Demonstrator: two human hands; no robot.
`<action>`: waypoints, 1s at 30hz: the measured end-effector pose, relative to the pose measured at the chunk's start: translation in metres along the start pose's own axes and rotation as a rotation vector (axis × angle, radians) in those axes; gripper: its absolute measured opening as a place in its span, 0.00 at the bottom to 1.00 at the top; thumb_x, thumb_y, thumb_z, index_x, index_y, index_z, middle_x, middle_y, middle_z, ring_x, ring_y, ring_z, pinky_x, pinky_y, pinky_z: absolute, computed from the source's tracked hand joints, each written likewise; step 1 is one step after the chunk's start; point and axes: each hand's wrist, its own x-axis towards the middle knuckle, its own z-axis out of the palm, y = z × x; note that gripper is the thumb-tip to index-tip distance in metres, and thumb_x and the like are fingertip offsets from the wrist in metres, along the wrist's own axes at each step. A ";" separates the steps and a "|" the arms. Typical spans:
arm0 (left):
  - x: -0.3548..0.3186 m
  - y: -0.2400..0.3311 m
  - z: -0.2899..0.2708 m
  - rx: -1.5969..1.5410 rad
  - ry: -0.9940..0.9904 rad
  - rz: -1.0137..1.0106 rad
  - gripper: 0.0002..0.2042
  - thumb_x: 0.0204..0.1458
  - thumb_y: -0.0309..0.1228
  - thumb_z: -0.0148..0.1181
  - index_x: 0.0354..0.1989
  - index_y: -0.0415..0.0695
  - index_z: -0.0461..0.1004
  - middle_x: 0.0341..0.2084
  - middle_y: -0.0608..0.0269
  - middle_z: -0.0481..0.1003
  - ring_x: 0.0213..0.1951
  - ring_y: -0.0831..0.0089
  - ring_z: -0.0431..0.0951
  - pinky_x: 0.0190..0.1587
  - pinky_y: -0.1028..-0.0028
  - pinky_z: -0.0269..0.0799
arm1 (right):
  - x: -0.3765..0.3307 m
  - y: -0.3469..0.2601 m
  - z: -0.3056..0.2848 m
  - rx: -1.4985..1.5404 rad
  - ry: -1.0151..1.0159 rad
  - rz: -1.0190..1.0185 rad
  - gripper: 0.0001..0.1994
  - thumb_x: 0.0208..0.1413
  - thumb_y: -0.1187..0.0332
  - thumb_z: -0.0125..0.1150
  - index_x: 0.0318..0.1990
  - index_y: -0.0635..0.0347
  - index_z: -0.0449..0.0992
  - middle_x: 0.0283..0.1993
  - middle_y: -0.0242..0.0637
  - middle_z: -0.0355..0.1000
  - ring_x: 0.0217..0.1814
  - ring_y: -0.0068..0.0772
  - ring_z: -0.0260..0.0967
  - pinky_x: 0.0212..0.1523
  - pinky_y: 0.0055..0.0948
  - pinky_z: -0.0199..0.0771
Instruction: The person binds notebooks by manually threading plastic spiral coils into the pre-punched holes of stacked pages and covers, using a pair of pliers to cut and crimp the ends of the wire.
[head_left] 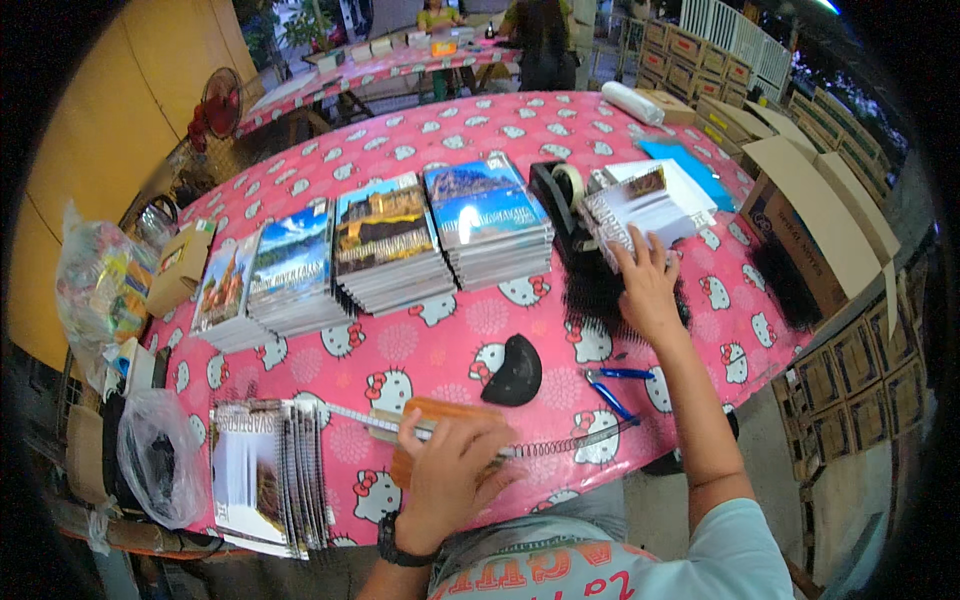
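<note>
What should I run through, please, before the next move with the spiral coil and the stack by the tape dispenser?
1. Left hand presses on the wire coil and the sheets beneath: ok.
2. Coil end free toward the right: ok, it lies bare on the table.
3. Right hand has reached the small booklet stack: ok, fingertips on it; a firm hold cannot be told.
4. Blue-handled pliers within reach: ok, between both hands.
5. Bound booklets kept aside at left: ok.
6. Coil threaded through the sheets: cannot tell, the hand covers it.
</note>
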 end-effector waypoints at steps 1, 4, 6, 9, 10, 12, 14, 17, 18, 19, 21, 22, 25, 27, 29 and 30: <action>0.000 0.000 0.001 0.011 -0.015 0.024 0.09 0.43 0.37 0.61 0.34 0.57 0.75 0.31 0.73 0.72 0.38 0.70 0.71 0.54 0.52 0.43 | 0.004 0.022 0.018 -0.042 -0.004 0.028 0.34 0.40 0.82 0.51 0.58 0.42 0.61 0.67 0.39 0.47 0.67 0.53 0.43 0.60 0.64 0.41; -0.002 0.002 -0.002 0.057 -0.046 0.007 0.08 0.45 0.38 0.60 0.35 0.56 0.75 0.31 0.73 0.72 0.39 0.70 0.71 0.55 0.51 0.42 | 0.026 0.059 0.034 0.024 0.126 -0.029 0.20 0.45 0.77 0.52 0.46 0.44 0.74 0.55 0.33 0.67 0.60 0.44 0.58 0.59 0.61 0.44; -0.003 -0.001 0.003 0.084 -0.064 -0.024 0.08 0.46 0.38 0.60 0.35 0.56 0.75 0.31 0.73 0.72 0.39 0.71 0.71 0.55 0.51 0.42 | 0.052 0.078 0.030 0.143 0.437 -0.001 0.16 0.46 0.75 0.50 0.42 0.46 0.76 0.47 0.30 0.73 0.50 0.39 0.64 0.53 0.55 0.52; 0.002 0.001 0.004 0.013 -0.025 -0.023 0.07 0.48 0.39 0.58 0.34 0.56 0.75 0.30 0.74 0.72 0.38 0.71 0.70 0.57 0.48 0.38 | 0.078 0.123 0.045 0.238 0.322 0.111 0.16 0.48 0.67 0.53 0.47 0.47 0.74 0.53 0.32 0.70 0.56 0.39 0.62 0.57 0.61 0.47; 0.002 0.001 0.004 0.010 -0.007 0.005 0.07 0.47 0.38 0.58 0.34 0.55 0.75 0.30 0.74 0.72 0.38 0.72 0.70 0.56 0.46 0.36 | 0.085 0.123 0.046 0.301 0.146 0.143 0.17 0.48 0.64 0.54 0.48 0.47 0.73 0.54 0.32 0.68 0.57 0.39 0.61 0.58 0.62 0.45; 0.002 0.001 0.004 -0.004 0.028 0.068 0.07 0.46 0.38 0.60 0.34 0.54 0.74 0.31 0.75 0.71 0.37 0.73 0.70 0.56 0.42 0.33 | 0.086 0.137 0.037 0.262 -0.212 0.246 0.23 0.47 0.54 0.56 0.52 0.47 0.70 0.59 0.36 0.63 0.63 0.41 0.55 0.60 0.70 0.36; -0.003 -0.004 0.002 0.071 0.004 0.020 0.08 0.46 0.38 0.60 0.34 0.53 0.75 0.32 0.74 0.71 0.39 0.73 0.70 0.56 0.41 0.30 | 0.076 0.074 0.016 -0.015 0.231 0.086 0.22 0.44 0.60 0.59 0.50 0.51 0.72 0.54 0.40 0.67 0.59 0.43 0.59 0.59 0.61 0.48; 0.001 -0.003 0.001 0.021 -0.002 -0.019 0.08 0.44 0.38 0.61 0.32 0.53 0.75 0.32 0.74 0.71 0.41 0.73 0.70 0.56 0.40 0.29 | 0.032 -0.023 -0.006 0.648 0.089 -0.208 0.19 0.38 0.67 0.62 0.42 0.60 0.73 0.42 0.47 0.70 0.45 0.51 0.64 0.49 0.43 0.64; 0.004 -0.001 0.000 -0.013 0.005 -0.021 0.08 0.44 0.38 0.61 0.32 0.52 0.75 0.32 0.74 0.71 0.42 0.73 0.70 0.56 0.39 0.28 | 0.011 -0.045 0.009 0.675 -0.216 -0.285 0.21 0.38 0.63 0.64 0.43 0.60 0.72 0.44 0.47 0.69 0.47 0.52 0.64 0.49 0.45 0.64; 0.004 -0.003 0.000 -0.015 0.003 0.001 0.08 0.43 0.39 0.61 0.32 0.53 0.75 0.32 0.74 0.71 0.42 0.73 0.70 0.56 0.39 0.28 | -0.015 -0.075 0.006 0.655 -0.265 -0.444 0.28 0.38 0.57 0.66 0.49 0.58 0.69 0.48 0.48 0.67 0.52 0.52 0.62 0.52 0.44 0.63; 0.002 -0.006 0.000 -0.011 -0.001 0.048 0.09 0.43 0.39 0.62 0.31 0.53 0.75 0.33 0.74 0.72 0.43 0.73 0.69 0.56 0.39 0.28 | -0.049 -0.097 0.035 0.744 -0.314 -0.553 0.38 0.37 0.46 0.65 0.56 0.55 0.63 0.57 0.51 0.58 0.59 0.56 0.55 0.56 0.48 0.59; 0.001 -0.007 0.000 0.026 -0.017 0.042 0.09 0.42 0.40 0.62 0.31 0.53 0.76 0.33 0.75 0.72 0.43 0.73 0.69 0.56 0.39 0.28 | -0.060 -0.106 0.032 0.564 -0.315 -0.527 0.36 0.37 0.45 0.64 0.55 0.53 0.65 0.60 0.51 0.55 0.60 0.58 0.53 0.55 0.51 0.59; 0.000 -0.006 -0.001 0.058 -0.008 0.017 0.09 0.42 0.40 0.62 0.31 0.54 0.76 0.35 0.76 0.72 0.43 0.73 0.69 0.56 0.39 0.28 | -0.056 -0.108 0.035 0.641 -0.360 -0.463 0.34 0.36 0.46 0.64 0.53 0.50 0.67 0.61 0.51 0.54 0.59 0.60 0.52 0.55 0.52 0.60; 0.002 -0.002 -0.001 -0.029 0.076 -0.010 0.09 0.42 0.40 0.62 0.31 0.55 0.76 0.35 0.77 0.72 0.44 0.73 0.69 0.57 0.39 0.27 | -0.058 -0.109 0.035 0.572 -0.355 -0.473 0.33 0.36 0.47 0.65 0.52 0.50 0.68 0.62 0.52 0.53 0.59 0.59 0.53 0.54 0.52 0.60; -0.002 -0.008 -0.002 0.032 0.010 0.014 0.10 0.41 0.41 0.63 0.32 0.55 0.75 0.35 0.76 0.72 0.44 0.73 0.69 0.57 0.39 0.27 | -0.065 -0.108 0.033 0.572 -0.317 -0.408 0.33 0.36 0.49 0.65 0.53 0.49 0.68 0.62 0.52 0.53 0.58 0.61 0.52 0.55 0.52 0.59; -0.003 -0.011 -0.002 0.062 -0.023 0.027 0.10 0.41 0.41 0.63 0.32 0.55 0.75 0.35 0.76 0.72 0.45 0.72 0.69 0.57 0.39 0.27 | -0.067 -0.107 0.032 0.571 -0.298 -0.375 0.33 0.36 0.50 0.66 0.53 0.48 0.68 0.62 0.51 0.53 0.58 0.61 0.52 0.56 0.52 0.59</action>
